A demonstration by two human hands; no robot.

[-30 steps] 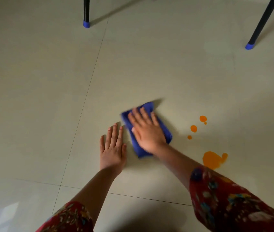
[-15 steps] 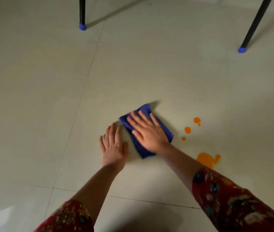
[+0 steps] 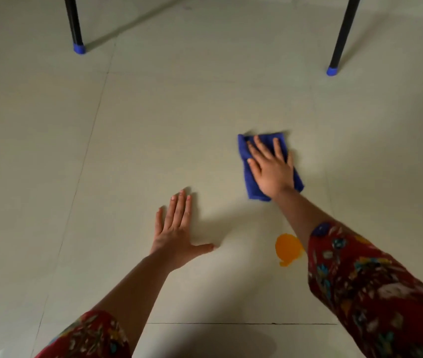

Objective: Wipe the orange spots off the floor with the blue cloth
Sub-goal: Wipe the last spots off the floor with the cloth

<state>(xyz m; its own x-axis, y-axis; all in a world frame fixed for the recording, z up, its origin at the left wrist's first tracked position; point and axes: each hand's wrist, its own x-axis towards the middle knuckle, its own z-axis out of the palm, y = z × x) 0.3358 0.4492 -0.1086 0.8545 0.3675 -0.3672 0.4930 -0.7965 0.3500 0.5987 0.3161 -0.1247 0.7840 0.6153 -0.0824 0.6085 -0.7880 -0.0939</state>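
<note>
View from above of a pale, smooth tiled floor (image 3: 205,99) with thin dark grout lines crossing it. Nearest the camera, two forearms reach forward from red floral-print sleeves (image 3: 375,288) — soft patterned fabric w/ blue and yellow flecks. Just beside the right forearm, on its left, lies one orange spot (image 3: 288,248): a glossy, rounded blob w/ a small drip at its near edge, partly hidden by the arm. It is the only orange mark in view.

The left hand (image 3: 176,236) lies flat on bare tile, palm down, fingers (image 3: 179,210) straight and together, thumb stretched out to the right, holding nothing.

Farther out and to the right, the right hand (image 3: 272,169) presses palm down on the blue cloth (image 3: 250,182) — a folded, fuzzy oblong, approx. rectangular, lying flat on the floor beyond the orange spot and apart from it. The right fingers are spread flat on top of the cloth, not curled round it.

At the far edge stand two thin black metal legs (image 3: 344,32), left and right, each tipped w/ a blue cap (image 3: 332,71) on the tile.
</note>
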